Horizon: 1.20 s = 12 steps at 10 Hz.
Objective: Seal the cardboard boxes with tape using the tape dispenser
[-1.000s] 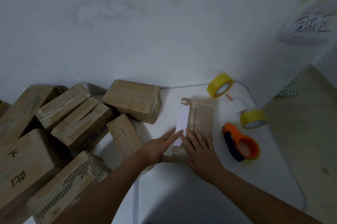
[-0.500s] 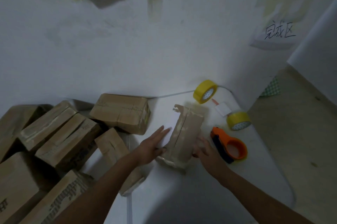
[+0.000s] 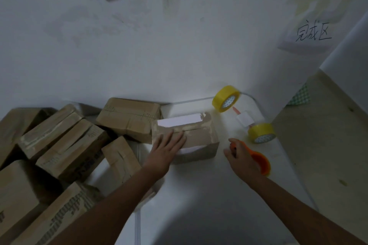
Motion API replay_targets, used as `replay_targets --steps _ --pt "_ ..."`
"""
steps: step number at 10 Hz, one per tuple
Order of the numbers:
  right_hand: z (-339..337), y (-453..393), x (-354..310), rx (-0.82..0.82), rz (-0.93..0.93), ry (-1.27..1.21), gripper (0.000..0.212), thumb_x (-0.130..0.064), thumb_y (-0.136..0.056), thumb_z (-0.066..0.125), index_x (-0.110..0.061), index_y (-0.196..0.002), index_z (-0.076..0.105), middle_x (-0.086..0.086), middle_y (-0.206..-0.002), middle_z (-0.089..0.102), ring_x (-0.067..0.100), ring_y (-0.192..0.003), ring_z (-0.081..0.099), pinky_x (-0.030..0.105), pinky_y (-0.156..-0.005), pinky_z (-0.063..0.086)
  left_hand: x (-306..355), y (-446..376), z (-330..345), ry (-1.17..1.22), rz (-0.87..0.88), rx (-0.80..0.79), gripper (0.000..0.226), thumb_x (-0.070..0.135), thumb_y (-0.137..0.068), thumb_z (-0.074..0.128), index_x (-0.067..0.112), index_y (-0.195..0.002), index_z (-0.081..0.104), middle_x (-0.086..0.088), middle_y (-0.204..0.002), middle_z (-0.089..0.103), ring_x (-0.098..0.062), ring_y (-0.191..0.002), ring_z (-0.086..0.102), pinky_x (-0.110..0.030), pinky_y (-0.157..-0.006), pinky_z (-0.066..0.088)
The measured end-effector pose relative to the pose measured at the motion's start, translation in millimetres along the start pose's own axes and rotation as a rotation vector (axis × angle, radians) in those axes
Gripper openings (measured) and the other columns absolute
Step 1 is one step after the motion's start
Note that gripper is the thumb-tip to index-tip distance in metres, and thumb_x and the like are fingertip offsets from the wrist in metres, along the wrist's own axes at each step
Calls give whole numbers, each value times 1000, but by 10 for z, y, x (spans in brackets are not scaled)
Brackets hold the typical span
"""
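- Right hand [image 3: 242, 157] sits over the near end of the orange dispenser [image 3: 260, 162], fingers loosely curled. Can't tell whether the grip has closed on it or only touches it.
- Judgement: step in hand is picking up the dispenser. Get a full wrap on the handle before lifting, tape end facing the box.
- Left hand [image 3: 169, 146] lies flat, fingers straight, pressing the top of the box [image 3: 197, 141] on the bench [image 3: 199, 195]. Nothing held, just pinning.
- Keep that pressure on: flaps look unsealed, a seam runs across the top and a white sheet shows at the far edge.
- Box is just left of the right hand, apart from it; dispenser directly under that hand.
- Start the tape past one end of the seam, I'd say, and pull along it in one pass.
- Further back: two yellow tape rolls [image 3: 226, 98] [image 3: 261, 133], right of the box, not touching it.
- Pile of other boxes [image 3: 65, 139] to the left.
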State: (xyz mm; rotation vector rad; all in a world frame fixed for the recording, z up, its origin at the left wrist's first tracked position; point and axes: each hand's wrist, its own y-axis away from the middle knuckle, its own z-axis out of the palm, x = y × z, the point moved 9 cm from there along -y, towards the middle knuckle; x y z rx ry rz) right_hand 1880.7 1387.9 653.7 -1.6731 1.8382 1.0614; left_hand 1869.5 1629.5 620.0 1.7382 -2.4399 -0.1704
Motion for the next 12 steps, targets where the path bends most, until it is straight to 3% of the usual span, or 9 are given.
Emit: replay_targets --steps 1,2,3,4,5,9,10,11,12 --pt "53 -52 -82 -53 -14 10 46 -22 -97 55 -12 -140 41 4 -120 46 15 -103 48 21 -83 35 -205 -58 28 34 -85 -13 90 11 -97 44 39 -148 -25 9 -160 -28 -29 -149 -20 -53 -120 -3" --pt "160 -173 -171 -142 -8 23 46 -28 -98 53 -15 -141 42 1 -132 50 15 -116 52 16 -80 42 -170 -120 -5 -6 -92 29 80 24 -100 49 40 -154 -8 6 -166 -2 -33 -151 0 -55 -117 12" --pt "246 -435 -304 -160 -21 -6 37 -27 -99 51 -14 -133 47 3 -128 58 12 -106 56 4 -64 42 -154 -249 -86 -47 -104 92 75 34 -100 51 42 -154 0 5 -165 11 -32 -149 16 -53 -111 25" --pt "285 -766 -389 -158 -1 8 30 -25 -96 54 -12 -123 49 8 -116 60 21 -101 56 29 -79 45 -178 -441 -185 -31 -149 107 65 43 -101 41 45 -151 -1 6 -163 12 -30 -145 19 -51 -106 27" --pt "244 -1134 -457 -135 -27 18 34 -21 -93 58 -10 -123 48 11 -116 59 25 -104 55 28 -80 38 -200 -715 -313 -45 -187 129 63 44 -100 42 42 -152 5 5 -159 17 -29 -138 27 -49 -100 32" --pt "35 -1627 -415 -91 -130 171 35 -20 -97 53 -8 -130 51 11 -123 57 23 -111 54 21 -79 30 -681 -1338 -400 74 -177 16 67 36 -97 50 47 -151 12 13 -160 10 -25 -144 14 -49 -110 26" --pt "-47 -1656 -531 -127 -154 213 31 -19 -97 52 -9 -126 56 13 -121 61 25 -106 57 28 -81 44 -687 -1326 -437 115 -108 -128 69 37 -97 52 42 -154 13 10 -162 6 -28 -147 13 -55 -111 26" --pt "-182 -1652 -776 -135 -183 232 24 -18 -99 48 -14 -119 61 12 -110 66 26 -97 62 37 -83 52 -792 -1321 -656 137 -115 -211 60 32 -99 51 36 -152 25 8 -162 17 -28 -143 29 -49 -112 30" --pt "-370 -1576 -1139 -119 -267 141 23 -11 -98 48 -16 -111 67 10 -106 68 27 -97 64 34 -85 49 -839 -1249 -1041 146 -63 -299 49 28 -101 51 30 -148 40 0 -154 40 -21 -135 43 -30 -110 31"
